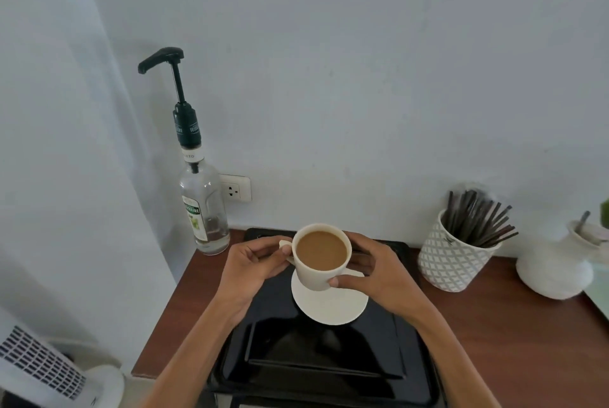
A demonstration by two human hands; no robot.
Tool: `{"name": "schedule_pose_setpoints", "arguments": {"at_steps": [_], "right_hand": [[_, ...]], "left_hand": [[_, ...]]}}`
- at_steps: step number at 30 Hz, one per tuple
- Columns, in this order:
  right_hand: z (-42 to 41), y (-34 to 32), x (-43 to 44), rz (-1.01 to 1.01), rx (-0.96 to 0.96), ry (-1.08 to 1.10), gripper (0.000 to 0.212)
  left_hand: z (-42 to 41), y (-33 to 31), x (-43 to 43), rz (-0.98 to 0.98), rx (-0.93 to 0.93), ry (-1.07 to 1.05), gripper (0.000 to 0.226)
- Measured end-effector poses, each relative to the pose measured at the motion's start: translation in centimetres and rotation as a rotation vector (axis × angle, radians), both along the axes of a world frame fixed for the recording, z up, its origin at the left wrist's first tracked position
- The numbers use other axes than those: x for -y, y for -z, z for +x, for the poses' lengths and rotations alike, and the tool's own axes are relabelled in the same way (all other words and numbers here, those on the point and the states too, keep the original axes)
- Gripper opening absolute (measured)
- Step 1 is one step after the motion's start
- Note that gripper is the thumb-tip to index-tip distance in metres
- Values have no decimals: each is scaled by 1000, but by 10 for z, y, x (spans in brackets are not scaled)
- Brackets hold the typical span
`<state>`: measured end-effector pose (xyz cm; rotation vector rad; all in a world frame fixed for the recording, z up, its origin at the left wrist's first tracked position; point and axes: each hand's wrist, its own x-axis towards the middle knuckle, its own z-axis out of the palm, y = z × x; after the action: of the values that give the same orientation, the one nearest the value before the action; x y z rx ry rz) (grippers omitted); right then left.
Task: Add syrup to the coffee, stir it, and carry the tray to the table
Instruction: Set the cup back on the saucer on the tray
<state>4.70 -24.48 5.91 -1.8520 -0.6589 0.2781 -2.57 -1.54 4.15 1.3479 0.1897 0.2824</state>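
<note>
White ceramic, a coffee cup point(321, 257) full of milky brown coffee is gripped by both of the person's hands above its saucer point(329, 300); whether its base touches the saucer I cannot tell. The left hand point(253, 264) curls in from the left, fingers pinching the cup's handle. The right hand point(372, 271) wraps the cup's far and right side, thumb pressed on the near wall. The saucer sits on a glossy black tray point(323, 361) that lies on a reddish-brown wooden counter point(514, 341). Left of the tray, by the wall, stands a clear glass syrup bottle point(204, 210) with a tall black pump, nearly empty. On the right, a patterned white pot point(451, 259) holds dark stir sticks point(478, 220), and just beside it is a white jug point(557, 269).
</note>
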Motion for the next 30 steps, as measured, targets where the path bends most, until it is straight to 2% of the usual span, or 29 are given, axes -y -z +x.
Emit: {"name": "schedule_pose_setpoints", "arguments": {"at_steps": [8, 16, 30], "right_hand": [[8, 39, 13, -43, -67, 14, 75], [16, 65, 16, -62, -126, 77, 75], [23, 75, 23, -59, -208, 109, 76]], "left_hand": [[5, 28, 14, 24, -109, 42, 21], [23, 49, 16, 5, -182, 83, 28], [42, 64, 18, 55, -244, 104, 18]]}}
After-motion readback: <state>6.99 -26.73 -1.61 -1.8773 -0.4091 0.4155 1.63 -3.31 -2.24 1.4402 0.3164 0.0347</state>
